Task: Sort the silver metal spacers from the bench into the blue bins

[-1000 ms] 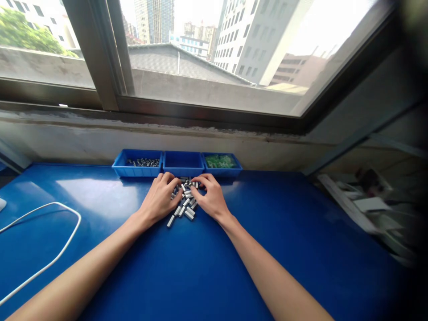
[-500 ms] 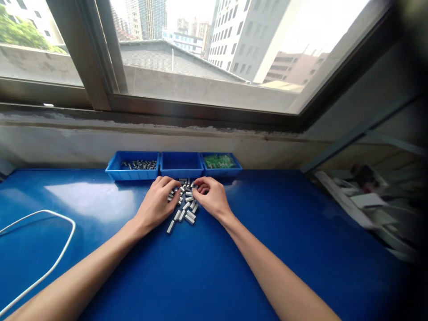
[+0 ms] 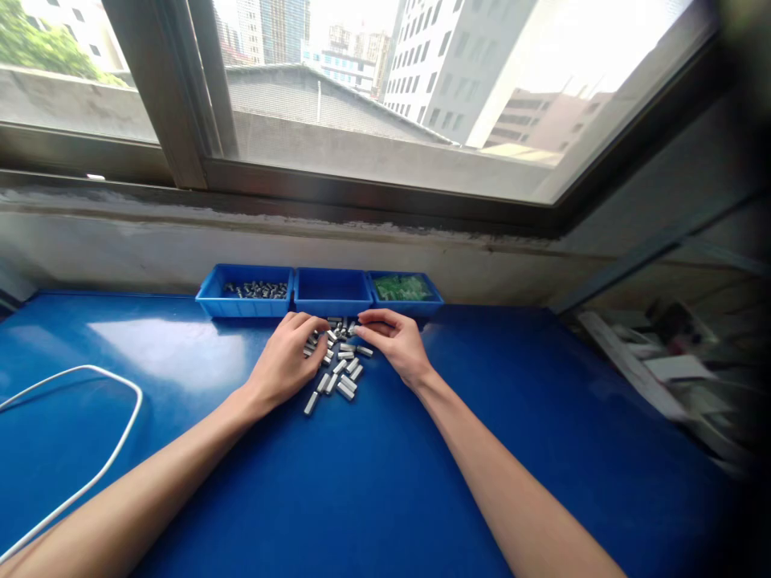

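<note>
Short silver metal hex standoffs (image 3: 346,387) lie in a loose pile on the blue tabletop. My left hand (image 3: 287,357) rests at the pile's left side, fingers curved and thumb apart, partly covering several standoffs; nothing shows gripped in it. At the upper right of the pile is my right hand (image 3: 397,345), its thumb and fingers reaching in with a gap between them. A small bright piece sits at its thumb tip, but no firm hold on it shows. One standoff (image 3: 365,351) lies just under the right hand.
Behind the pile stand three joined blue bins: the left bin (image 3: 244,307) holds small metal parts, the middle bin (image 3: 333,307) shows a bare floor, the right bin (image 3: 403,286) holds green pieces. A white cable (image 3: 124,437) curves across the table (image 3: 337,498) at left. A window runs behind.
My right hand has shifted slightly right, and its thumb and fingers have straightened. A standoff now shows lying beneath it. The left hand stays in place. The view has tilted slightly.
</note>
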{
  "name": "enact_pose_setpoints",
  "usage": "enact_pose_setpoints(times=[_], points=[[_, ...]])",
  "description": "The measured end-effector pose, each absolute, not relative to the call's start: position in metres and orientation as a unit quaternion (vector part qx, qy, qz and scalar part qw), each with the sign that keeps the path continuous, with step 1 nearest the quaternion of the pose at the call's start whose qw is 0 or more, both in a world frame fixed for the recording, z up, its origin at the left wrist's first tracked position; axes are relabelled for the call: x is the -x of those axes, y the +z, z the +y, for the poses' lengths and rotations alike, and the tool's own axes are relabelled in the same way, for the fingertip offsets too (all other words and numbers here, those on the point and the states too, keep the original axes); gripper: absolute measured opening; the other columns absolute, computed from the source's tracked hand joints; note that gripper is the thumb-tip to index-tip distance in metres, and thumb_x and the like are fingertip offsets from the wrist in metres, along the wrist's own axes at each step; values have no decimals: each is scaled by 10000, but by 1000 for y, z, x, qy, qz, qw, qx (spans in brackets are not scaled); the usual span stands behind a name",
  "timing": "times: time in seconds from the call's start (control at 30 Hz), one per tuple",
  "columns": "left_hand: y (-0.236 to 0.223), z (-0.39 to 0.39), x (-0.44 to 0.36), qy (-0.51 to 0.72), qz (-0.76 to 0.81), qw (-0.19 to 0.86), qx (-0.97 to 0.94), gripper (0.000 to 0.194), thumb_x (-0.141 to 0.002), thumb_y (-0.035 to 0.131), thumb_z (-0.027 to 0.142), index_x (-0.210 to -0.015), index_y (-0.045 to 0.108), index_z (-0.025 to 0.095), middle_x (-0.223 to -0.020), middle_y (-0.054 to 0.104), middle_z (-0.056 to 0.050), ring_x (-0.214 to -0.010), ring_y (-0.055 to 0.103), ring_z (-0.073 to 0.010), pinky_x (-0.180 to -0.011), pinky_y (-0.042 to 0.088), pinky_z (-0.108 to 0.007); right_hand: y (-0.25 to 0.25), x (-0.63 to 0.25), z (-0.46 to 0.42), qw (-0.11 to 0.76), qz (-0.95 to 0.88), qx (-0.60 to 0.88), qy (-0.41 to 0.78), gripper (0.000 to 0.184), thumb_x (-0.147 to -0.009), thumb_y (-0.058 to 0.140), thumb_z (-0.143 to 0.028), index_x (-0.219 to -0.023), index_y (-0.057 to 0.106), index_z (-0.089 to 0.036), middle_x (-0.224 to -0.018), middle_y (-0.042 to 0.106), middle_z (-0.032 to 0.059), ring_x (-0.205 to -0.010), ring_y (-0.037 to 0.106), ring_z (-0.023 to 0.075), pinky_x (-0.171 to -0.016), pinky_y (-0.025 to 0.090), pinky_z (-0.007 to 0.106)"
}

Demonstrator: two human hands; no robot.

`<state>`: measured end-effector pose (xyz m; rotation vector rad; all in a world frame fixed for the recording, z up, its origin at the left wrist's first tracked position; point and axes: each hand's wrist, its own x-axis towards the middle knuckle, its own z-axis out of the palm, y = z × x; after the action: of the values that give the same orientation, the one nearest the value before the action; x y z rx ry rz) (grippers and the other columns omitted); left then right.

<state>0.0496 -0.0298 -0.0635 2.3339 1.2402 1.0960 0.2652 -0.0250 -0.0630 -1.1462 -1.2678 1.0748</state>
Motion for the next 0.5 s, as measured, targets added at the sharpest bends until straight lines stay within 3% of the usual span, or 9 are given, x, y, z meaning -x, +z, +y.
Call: enact_pose_setpoints(times=[0.07, 0.2, 0.33, 0.4, 0.5], points=[[-63, -30, -49, 394, 428, 148, -800, 126, -961, 544, 217, -1024, 653, 214, -1037, 692, -47, -999, 594, -229, -902, 486, -384, -60, -264, -24, 582, -461, 451, 495, 346, -630, 906, -329, -922, 772, -200, -945, 777, 35, -850, 724, 167, -801, 587, 274], [-62, -29, -49, 409, 421, 165, -793, 117, -960, 551, 213, -1017, 653, 212, -1014, 696, -40, -984, 605, -215, -885, 485, -366, -52, -258, -27, 622, -351, 408, 568, 325, -632, 925, -362, -873, 771, -206, -791, 759, -6, -690, 701, 108, -652, 565, 199], [-60, -30, -49, 411, 413, 173, -794, 121, -962, 559, 241, -1012, 663, 207, -1009, 691, -44, -972, 607, -209, -880, 488, -364, -48, -255, -27, 642, -328, 405, 563, 303, -624, 936, -350, -818, 758, -200, -739, 744, -22, -605, 658, 70, -555, 521, 156], [-58, -32, -49, 399, 404, 171, -805, 134, -956, 577, 278, -1019, 669, 204, -1030, 689, -55, -992, 601, -219, -899, 488, -377, -47, -254, -24, 663, -337, 408, 530, 285, -623, 937, -333, -789, 753, -194, -740, 745, -20, -620, 665, 71, -588, 536, 162], [-56, -36, -49, 357, 378, 150, -841, 218, -929, 618, 346, -1083, 674, 203, -1097, 684, -79, -1045, 577, -248, -941, 482, -414, -46, -251, -17, 681, -362, 408, 488, 296, -627, 932, -328, -831, 766, -192, -832, 774, 7, -780, 733, 127, -759, 588, 225]])
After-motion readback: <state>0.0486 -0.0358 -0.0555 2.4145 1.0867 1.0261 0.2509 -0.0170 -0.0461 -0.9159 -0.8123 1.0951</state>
